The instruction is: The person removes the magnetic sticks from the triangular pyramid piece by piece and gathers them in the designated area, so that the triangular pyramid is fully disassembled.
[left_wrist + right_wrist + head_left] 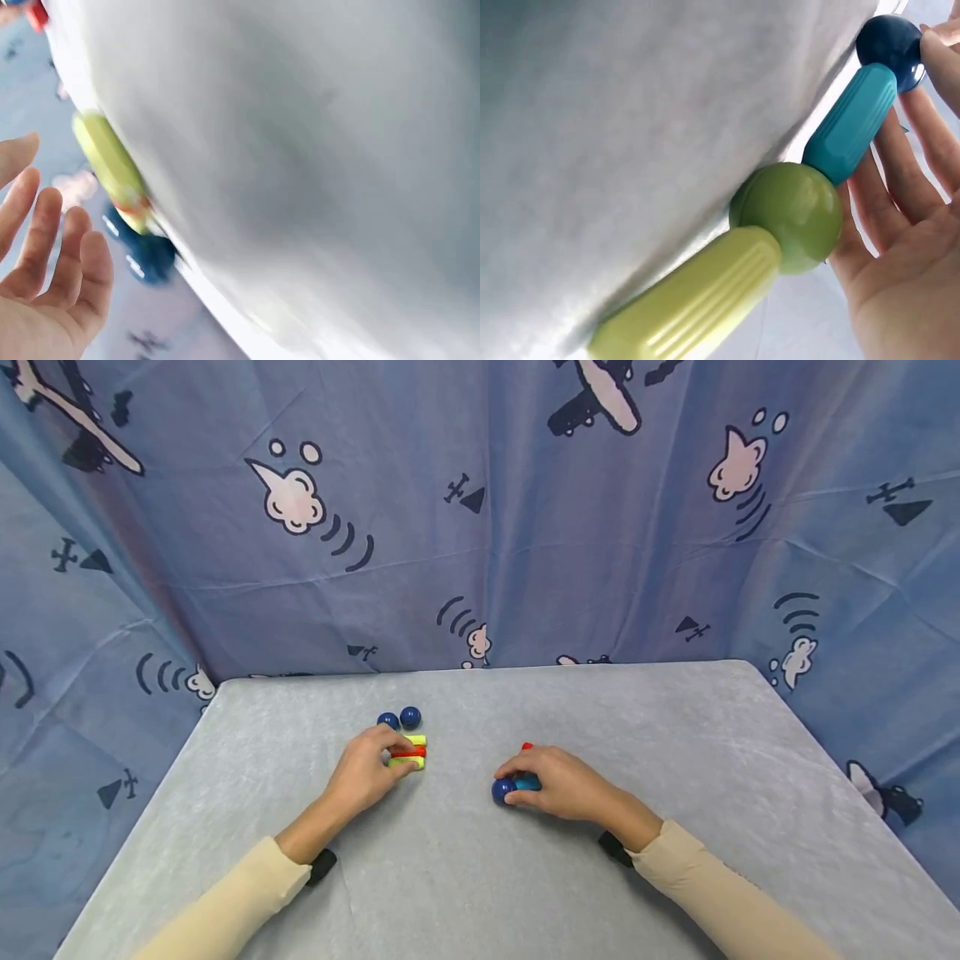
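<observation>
My right hand [567,783] pinches a dark blue ball [891,46] between thumb and fingertip. A ribbed teal rod [853,120] joins that ball to a green ball [795,214], and a yellow-green rod [697,296] adjoins the green one; this row lies on the table. In the head view the right hand hides most of it. My left hand [366,768] hovers at the left end of a red rod [411,752] lying between two yellow-green rods [408,763]. Its fingers [71,262] are loosely bent and hold nothing in the left wrist view.
Two dark blue balls [410,717] sit just behind the rods near my left hand. A red piece [527,746] peeks out behind my right hand. The pale cloth-covered table [465,877] ends at a blue patterned curtain [420,527] at the back and sides.
</observation>
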Tool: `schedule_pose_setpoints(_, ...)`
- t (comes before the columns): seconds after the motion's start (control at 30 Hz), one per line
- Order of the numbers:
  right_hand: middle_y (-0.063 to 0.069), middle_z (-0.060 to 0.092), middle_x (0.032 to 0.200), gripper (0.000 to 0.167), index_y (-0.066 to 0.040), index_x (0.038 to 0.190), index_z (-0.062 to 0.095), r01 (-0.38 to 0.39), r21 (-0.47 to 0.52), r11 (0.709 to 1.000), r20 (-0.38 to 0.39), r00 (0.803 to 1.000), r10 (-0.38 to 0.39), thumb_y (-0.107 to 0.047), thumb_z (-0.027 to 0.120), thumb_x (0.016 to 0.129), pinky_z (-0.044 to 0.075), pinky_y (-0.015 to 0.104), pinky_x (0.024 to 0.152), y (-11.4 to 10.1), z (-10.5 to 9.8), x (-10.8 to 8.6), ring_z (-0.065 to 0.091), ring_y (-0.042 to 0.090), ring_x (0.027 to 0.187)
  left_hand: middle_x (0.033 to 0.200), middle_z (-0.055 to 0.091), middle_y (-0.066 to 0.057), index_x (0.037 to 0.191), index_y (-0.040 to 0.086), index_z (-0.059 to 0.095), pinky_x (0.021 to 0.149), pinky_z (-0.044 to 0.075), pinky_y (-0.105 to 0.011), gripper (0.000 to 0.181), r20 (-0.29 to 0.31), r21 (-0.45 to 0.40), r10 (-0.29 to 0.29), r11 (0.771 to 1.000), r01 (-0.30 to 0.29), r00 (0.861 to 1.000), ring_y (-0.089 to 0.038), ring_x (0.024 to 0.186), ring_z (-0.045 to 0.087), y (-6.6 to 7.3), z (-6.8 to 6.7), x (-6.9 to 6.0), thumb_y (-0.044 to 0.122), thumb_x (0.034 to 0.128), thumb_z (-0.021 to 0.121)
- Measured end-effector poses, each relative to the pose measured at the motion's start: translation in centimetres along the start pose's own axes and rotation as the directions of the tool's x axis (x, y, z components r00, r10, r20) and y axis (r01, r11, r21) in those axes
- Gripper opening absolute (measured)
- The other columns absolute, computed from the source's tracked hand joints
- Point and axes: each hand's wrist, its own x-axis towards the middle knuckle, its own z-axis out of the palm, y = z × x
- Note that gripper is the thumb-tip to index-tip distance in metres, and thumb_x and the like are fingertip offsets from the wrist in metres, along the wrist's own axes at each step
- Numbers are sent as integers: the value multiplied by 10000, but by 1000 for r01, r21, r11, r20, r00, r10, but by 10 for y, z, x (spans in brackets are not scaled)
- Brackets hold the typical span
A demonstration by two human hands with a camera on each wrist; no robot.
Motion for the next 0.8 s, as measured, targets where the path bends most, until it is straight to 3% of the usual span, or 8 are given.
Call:
schedule_pose_setpoints(0.1, -66, 701, 1207, 374, -223, 1224, 696, 1, -19, 1000, -1, 1000, -1, -333, 763, 873, 518, 397, 958, 0, -5, -3, 652, 145, 1102, 932, 676, -18, 948, 129, 755, 785, 513, -350, 179, 41, -13, 52, 999, -52, 998, -199, 900, 636, 20, 12, 0, 181, 799, 839)
schedule_pose_setpoints(0.2, -57, 707, 1169, 386, -208, 1211, 703, 3, -55, 998, -34, 999, -4, -309, 790, 849, 521, 397, 931, 5, -11, -9, 651, 155, 1056, 962, 684, -16, 982, 137, 752, 785, 524, -334, 183, 118, -27, 110, 994, -107, 987, -197, 913, 642, 40, 25, 2, 209, 827, 817)
schedule_pose_setpoints(0.27, -57, 714, 1118, 363, -198, 1172, 719, 3, -84, 996, -62, 998, -8, -287, 808, 831, 524, 387, 904, 10, -15, -14, 644, 147, 1014, 986, 679, -11, 1029, 145, 743, 780, 523, -314, 215, 180, -27, 145, 989, -142, 973, -191, 921, 640, 50, 35, 4, 235, 843, 803)
schedule_pose_setpoints(0.47, -59, 720, 1052, 297, -182, 1096, 742, 16, -105, 994, -94, 995, -26, -226, 823, 814, 533, 370, 860, 23, -20, -22, 636, 140, 975, 1065, 635, 13, 1183, 189, 691, 784, 496, -273, 356, 356, -2, 165, 984, -176, 920, -142, 932, 591, 70, 55, 10, 324, 865, 779)
schedule_pose_setpoints(0.6, -78, 718, 1062, 281, -212, 1093, 740, 30, -105, 994, -87, 995, -39, -217, 815, 822, 530, 372, 878, 25, -18, -22, 632, 134, 989, 1018, 621, 36, 1170, 193, 693, 753, 466, -243, 329, 381, -9, 186, 980, -198, 906, -111, 861, 549, 74, 63, 13, 323, 877, 767)
schedule_pose_setpoints(0.8, -97, 719, 1059, 246, -226, 1072, 744, 25, -122, 992, -81, 996, -35, -217, 806, 835, 524, 377, 898, 22, -17, -20, 621, 130, 1004, 1000, 626, 65, 1153, 208, 702, 732, 450, -227, 282, 365, -33, 197, 979, -199, 910, -103, 847, 546, 71, 63, 14, 294, 890, 756)
